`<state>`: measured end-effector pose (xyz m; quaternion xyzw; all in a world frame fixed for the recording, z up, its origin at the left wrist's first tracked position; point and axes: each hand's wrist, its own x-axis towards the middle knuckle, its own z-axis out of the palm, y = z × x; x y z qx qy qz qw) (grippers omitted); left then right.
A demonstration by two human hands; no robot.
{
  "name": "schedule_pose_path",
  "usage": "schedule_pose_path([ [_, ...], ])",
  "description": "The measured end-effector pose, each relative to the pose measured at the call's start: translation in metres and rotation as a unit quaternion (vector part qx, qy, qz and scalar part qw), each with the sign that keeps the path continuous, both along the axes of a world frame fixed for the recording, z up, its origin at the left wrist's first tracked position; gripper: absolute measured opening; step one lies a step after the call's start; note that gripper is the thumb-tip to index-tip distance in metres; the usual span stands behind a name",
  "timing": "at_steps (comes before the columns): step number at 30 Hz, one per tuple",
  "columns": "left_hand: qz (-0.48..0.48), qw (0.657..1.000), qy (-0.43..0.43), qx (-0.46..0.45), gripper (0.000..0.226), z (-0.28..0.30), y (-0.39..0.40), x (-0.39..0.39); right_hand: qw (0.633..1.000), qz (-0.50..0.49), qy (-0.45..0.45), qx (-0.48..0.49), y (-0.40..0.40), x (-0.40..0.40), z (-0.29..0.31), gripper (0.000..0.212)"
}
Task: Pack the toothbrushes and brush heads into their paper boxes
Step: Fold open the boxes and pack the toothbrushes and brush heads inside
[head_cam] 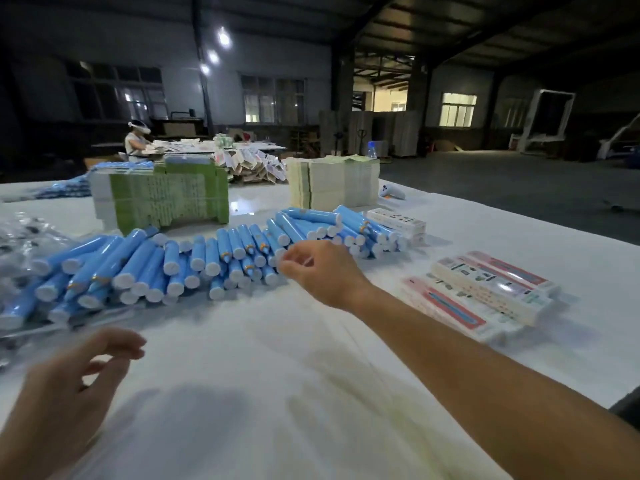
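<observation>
At the far left edge of the white surface, clear plastic bags are lying in a heap; what they are holding is too blurred to tell, though they may be the brush heads. Low in the frame the left hand is hovering above the surface, fingers loosely curled and apart, holding nothing.

Just beyond it, the blue toothbrushes are lying in a long loose pile that is running across the middle of the surface, white end caps facing the camera. None of them appears boxed. Behind the pile, a green stack of flat cartons is standing on edge, and further right a pale stack of flat cartons is waiting too, all seemingly unfolded.

The right hand is reaching over the near edge of the pile, fingertips drawn close together at a toothbrush end; whether it is actually pinching one I cannot tell.

To the right, a few printed paper boxes are lying near one another, and another white box is sitting at the pile's far end. Whether any is filled is not visible.

Judging from this, the packing is barely underway: most toothbrushes are remaining loose and most cartons are unassembled.
</observation>
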<state>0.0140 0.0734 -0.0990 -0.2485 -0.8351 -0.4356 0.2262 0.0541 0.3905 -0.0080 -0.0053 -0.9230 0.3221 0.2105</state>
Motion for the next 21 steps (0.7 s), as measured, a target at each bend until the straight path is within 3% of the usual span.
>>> schedule_pose_path([
  [2, 0.053, 0.998, 0.000, -0.046, 0.034, 0.007, -0.002, -0.002, 0.986, 0.105, -0.014, -0.132, -0.069, -0.020, -0.005, 0.013],
  [4, 0.110, 0.987, 0.008, -0.120, 0.048, 0.012, -0.011, -0.001, 0.948, 0.183, -0.031, -0.260, -0.135, -0.039, -0.008, 0.013],
  [7, 0.225, 0.951, -0.037, -0.210, 0.025, 0.027, -0.033, -0.004, 0.896, 0.241, -0.036, -0.370, -0.212, -0.053, -0.016, 0.012],
  [12, 0.380, 0.881, -0.146, -0.242, 0.037, 0.049, -0.086, -0.009, 0.859, 0.298, -0.053, -0.414, -0.250, -0.056, -0.035, 0.014],
  [16, 0.435, 0.849, -0.209, -0.215, 0.051, 0.056, -0.118, -0.009, 0.832, 0.322, -0.054, -0.449, -0.246, -0.058, -0.026, 0.013],
  [21, 0.431, 0.815, -0.304, -0.240, 0.058, 0.041, -0.135, -0.007, 0.840, 0.336, -0.070, -0.421, -0.250, -0.051, -0.031, 0.012],
])
